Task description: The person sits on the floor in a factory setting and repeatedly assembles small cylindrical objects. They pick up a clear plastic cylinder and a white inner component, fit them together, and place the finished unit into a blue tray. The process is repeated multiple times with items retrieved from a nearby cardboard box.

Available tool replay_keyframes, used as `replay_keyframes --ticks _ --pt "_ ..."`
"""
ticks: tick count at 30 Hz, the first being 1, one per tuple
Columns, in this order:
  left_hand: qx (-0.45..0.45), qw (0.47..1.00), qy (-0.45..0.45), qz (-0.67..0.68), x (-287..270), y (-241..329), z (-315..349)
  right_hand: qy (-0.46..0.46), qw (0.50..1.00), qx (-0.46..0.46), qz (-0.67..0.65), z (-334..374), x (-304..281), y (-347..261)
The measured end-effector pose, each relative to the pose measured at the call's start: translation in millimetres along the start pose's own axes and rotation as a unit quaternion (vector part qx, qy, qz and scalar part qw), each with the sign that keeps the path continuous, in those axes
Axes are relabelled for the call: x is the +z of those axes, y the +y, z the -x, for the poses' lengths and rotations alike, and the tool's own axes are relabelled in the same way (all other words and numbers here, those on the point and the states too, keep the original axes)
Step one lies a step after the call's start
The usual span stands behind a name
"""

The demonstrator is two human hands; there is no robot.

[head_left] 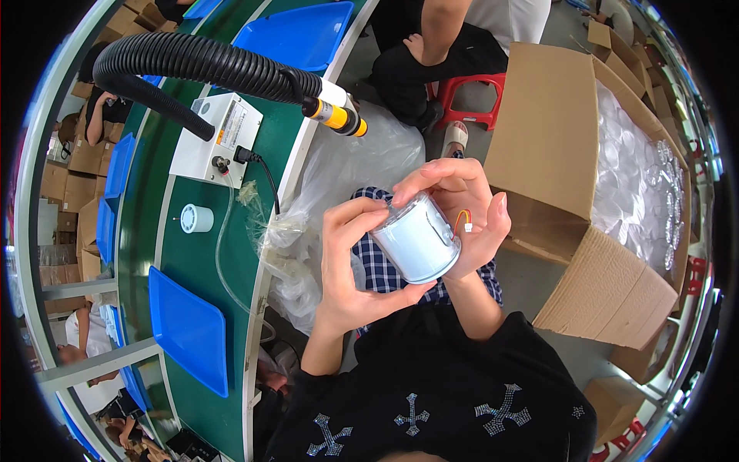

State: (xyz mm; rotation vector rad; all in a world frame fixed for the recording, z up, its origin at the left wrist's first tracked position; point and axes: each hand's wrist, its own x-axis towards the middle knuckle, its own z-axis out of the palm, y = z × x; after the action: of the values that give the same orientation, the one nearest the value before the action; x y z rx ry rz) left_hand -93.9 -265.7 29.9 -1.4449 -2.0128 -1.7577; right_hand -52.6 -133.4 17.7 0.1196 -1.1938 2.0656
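Note:
Between my two hands, above my lap, is a pale blue cylinder point(416, 245) with a clear, glossy rim, tilted toward the lower right. My left hand point(344, 266) grips its left side, with the thumb under the lower edge and the fingers at the upper end. My right hand point(476, 223) wraps its far right side, fingertips on the upper end. Short red and yellow wires with a small white plug point(467, 226) stick out beside the cylinder, near my right palm.
On the green bench point(223, 262) at left stand a white box point(219, 142) with a thick black hose point(208, 61), a small pale cylinder point(197, 219) and a blue tray point(188, 331). An open carton point(543, 138) with clear plastic parts point(635, 185) is at right. Someone sits by a red stool point(471, 100).

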Motion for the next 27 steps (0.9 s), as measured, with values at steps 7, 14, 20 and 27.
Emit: replay_keyframes --ticks 7,14,20,27 --pt "0.012 1.0 -0.021 -0.012 -1 -5 3 0.002 1.0 -0.003 0.002 0 -1 0" --pt "0.022 0.999 -0.023 -0.022 0 -5 2 0.007 1.0 -0.017 -0.018 2 -2 4" --pt "0.037 0.998 -0.019 -0.052 4 -3 2 0.005 0.998 -0.022 -0.055 2 -7 5" --pt "-0.042 0.994 0.064 -0.077 7 -14 22 -0.034 0.995 0.092 -0.025 2 -10 23"
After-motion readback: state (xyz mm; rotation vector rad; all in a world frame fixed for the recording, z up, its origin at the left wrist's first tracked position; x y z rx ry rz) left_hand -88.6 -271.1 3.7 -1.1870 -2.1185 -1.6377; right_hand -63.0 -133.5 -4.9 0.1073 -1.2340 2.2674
